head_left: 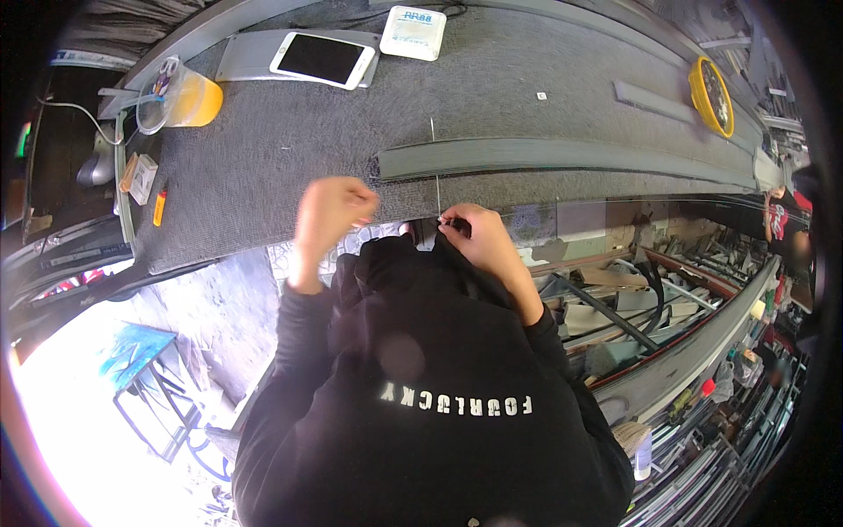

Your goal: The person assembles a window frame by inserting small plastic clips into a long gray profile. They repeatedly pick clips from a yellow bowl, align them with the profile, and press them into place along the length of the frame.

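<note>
My left hand [332, 215] is raised over the near edge of the grey bench, fingers curled together and slightly blurred; whatever they may hold cannot be made out. To its right, my right hand [479, 235] pinches the near end of a thin pale rod [438, 195] at the bench edge. The rod runs away from me, passes out of sight at a long grey metal profile [562, 158] and shows again beyond it. The profile lies crosswise on the bench, just past both hands. Part of the right fingers is hidden by the hand itself.
On the dark-covered bench [307, 123] lie a white phone [322, 60], a white square box [414, 33], a plastic cup of orange drink [195, 98], an orange lighter [160, 209] and a yellow bowl [710, 97]. A rack of metal offcuts [615, 303] stands to the right.
</note>
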`<action>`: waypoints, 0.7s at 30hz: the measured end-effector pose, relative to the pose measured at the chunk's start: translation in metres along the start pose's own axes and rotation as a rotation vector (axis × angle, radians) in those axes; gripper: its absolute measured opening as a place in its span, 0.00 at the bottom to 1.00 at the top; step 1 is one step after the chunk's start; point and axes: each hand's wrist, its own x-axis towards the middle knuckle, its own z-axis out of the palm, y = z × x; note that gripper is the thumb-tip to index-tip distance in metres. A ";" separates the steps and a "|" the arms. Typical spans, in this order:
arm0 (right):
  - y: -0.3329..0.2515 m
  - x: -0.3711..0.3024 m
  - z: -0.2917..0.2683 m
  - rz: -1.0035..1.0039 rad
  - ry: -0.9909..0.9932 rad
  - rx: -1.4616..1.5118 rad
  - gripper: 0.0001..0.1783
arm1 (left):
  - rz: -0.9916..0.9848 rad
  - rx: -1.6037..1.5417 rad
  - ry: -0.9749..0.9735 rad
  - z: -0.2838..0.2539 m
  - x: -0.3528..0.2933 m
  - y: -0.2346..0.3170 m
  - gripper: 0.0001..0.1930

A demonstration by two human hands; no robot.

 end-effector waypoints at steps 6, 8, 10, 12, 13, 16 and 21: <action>0.008 0.002 0.008 0.005 0.096 0.049 0.09 | -0.123 0.459 0.532 -0.120 -0.014 -0.022 0.09; 0.009 0.003 0.007 0.037 0.086 0.062 0.09 | -0.137 0.691 0.497 -0.122 -0.008 -0.014 0.10; 0.008 0.005 0.005 0.112 0.032 0.030 0.10 | -0.013 0.693 0.462 -0.104 0.003 0.002 0.11; 0.006 0.007 0.002 0.172 0.027 0.041 0.10 | 0.353 0.506 0.445 -0.055 0.029 0.018 0.12; 0.005 0.010 0.002 0.208 0.014 0.045 0.10 | 0.606 0.421 0.449 -0.028 0.043 0.026 0.13; 0.004 0.025 0.006 0.154 0.160 0.083 0.09 | 0.461 0.276 0.193 0.029 0.068 0.038 0.13; 0.005 0.048 0.018 0.277 0.277 0.218 0.10 | 0.289 0.507 0.143 0.041 0.092 0.048 0.18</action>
